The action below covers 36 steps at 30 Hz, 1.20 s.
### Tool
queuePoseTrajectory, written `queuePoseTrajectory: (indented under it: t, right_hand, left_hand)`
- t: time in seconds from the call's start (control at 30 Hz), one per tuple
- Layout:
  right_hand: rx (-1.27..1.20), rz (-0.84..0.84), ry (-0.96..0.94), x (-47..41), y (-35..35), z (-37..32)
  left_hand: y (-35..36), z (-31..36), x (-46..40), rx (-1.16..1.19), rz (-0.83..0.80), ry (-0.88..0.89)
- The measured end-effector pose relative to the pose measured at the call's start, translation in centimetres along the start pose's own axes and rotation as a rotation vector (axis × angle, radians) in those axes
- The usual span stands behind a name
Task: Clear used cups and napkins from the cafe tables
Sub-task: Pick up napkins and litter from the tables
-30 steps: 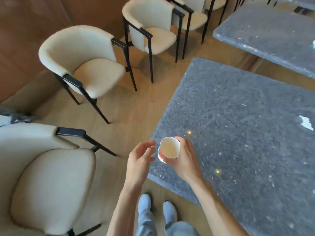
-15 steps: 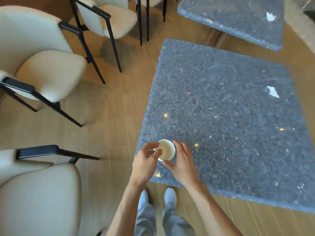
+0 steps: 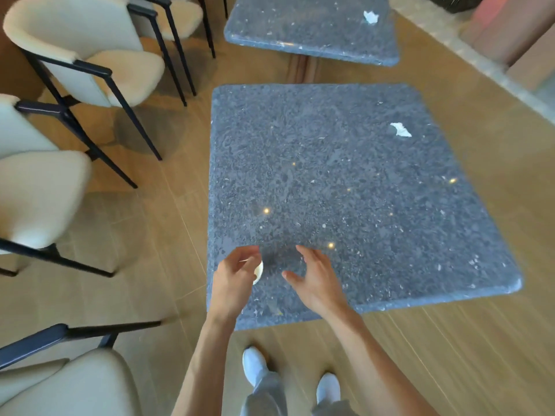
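Observation:
My left hand [image 3: 235,277] grips a small white paper cup [image 3: 259,271] over the near left corner of the dark speckled table [image 3: 345,190]; the fingers hide most of the cup. My right hand [image 3: 315,277] hovers beside it with fingers spread and holds nothing. A crumpled white napkin [image 3: 400,129] lies near the table's far right side. Another crumpled napkin [image 3: 370,17] lies on the far table [image 3: 309,34].
Cream chairs with black frames line the left: one at the bottom left [image 3: 60,379], one at mid left [image 3: 36,193], one farther back [image 3: 90,52]. A stone ledge [image 3: 480,64] runs along the upper right. Wooden floor surrounds the tables.
The cup passed from my right hand to my left hand. My right hand let go and its fingers spread. The view swung right, showing more of the table and both napkins.

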State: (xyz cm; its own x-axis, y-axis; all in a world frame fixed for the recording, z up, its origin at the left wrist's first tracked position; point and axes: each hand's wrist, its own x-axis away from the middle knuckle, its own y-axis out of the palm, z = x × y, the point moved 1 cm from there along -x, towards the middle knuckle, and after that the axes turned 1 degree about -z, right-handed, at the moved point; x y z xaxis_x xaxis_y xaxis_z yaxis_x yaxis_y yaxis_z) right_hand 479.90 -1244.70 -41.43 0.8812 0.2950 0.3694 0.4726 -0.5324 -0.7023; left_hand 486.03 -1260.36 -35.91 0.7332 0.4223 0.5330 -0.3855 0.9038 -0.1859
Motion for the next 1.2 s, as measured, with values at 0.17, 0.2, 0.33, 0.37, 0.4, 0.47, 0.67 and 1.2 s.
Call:
queuePoseTrajectory:
  t: [0.17,0.2,0.33,0.37,0.4,0.47,0.67,1.2]
  right_hand:
    - [-0.192,0.200,0.088,2.0,-7.6,4.0]
    - [-0.222,0.245,0.106,2.6,-9.3,5.1]
    - [-0.352,0.442,0.155,6.4,-16.4,11.1]
    - [-0.391,0.491,0.161,7.6,-18.2,12.9]
    - [-0.434,0.533,0.165,8.8,-20.1,14.7]
    - [-0.532,0.593,0.172,11.1,-23.9,18.4]
    - [-0.877,0.788,0.156,19.3,-33.3,29.2]
    - [-1.084,0.966,0.224,25.5,-43.4,45.2]
  left_hand:
    - [6.4,4.1,1.4,-0.013,-0.055,0.131]
    - [8.2,4.9,2.0,-0.011,-0.082,0.167]
    - [16.9,7.0,5.4,0.045,-0.202,0.275]
    - [19.4,7.3,6.7,0.075,-0.234,0.297]
    - [21.9,7.7,8.1,0.108,-0.263,0.314]
    - [27.0,8.2,11.3,0.155,-0.318,0.337]
    - [41.3,9.1,19.8,0.181,-0.525,0.371]
    - [62.1,10.6,21.9,0.140,-0.712,0.398]
